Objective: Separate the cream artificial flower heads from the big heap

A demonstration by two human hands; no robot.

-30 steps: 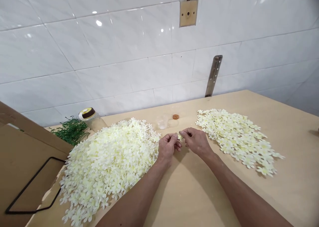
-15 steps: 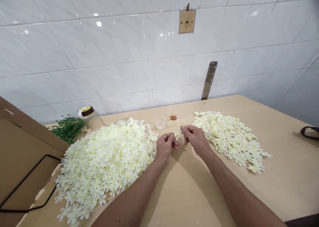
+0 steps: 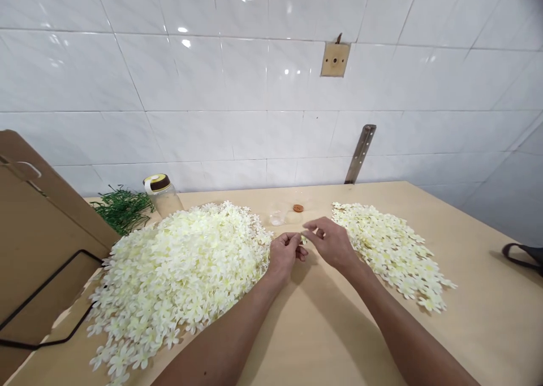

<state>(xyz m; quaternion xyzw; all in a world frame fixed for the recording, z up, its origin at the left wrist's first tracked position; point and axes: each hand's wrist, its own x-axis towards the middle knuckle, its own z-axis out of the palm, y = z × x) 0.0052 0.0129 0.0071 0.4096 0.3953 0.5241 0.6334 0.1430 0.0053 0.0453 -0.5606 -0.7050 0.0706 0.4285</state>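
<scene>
Over the middle of the table, my left hand (image 3: 285,254) is closed in a pinch on a small white artificial flower (image 3: 304,239), mostly hidden by the fingertips. Facing it, my right hand (image 3: 331,242) has thumb and forefinger apart, the thumb close to that flower; whether they touch is too small to tell. A big heap of white and pale yellow artificial flowers (image 3: 186,267) lies beside my left forearm. To the right of my right hand spreads a flatter layer of similar flowers (image 3: 392,250).
Behind the hands are clear plastic containers (image 3: 278,216) and a reddish-brown oval piece (image 3: 297,208). A lidded bottle (image 3: 165,196), green artificial sprigs (image 3: 123,208) and a cardboard box (image 3: 46,233) stand left. A metal bracket (image 3: 360,154) is at the tiled wall, a dark strap (image 3: 521,256) far right.
My right thumb and forefinger have parted from a pinch. The flower at my left fingertips now shows less. The view has tilted up and shifted slightly left.
</scene>
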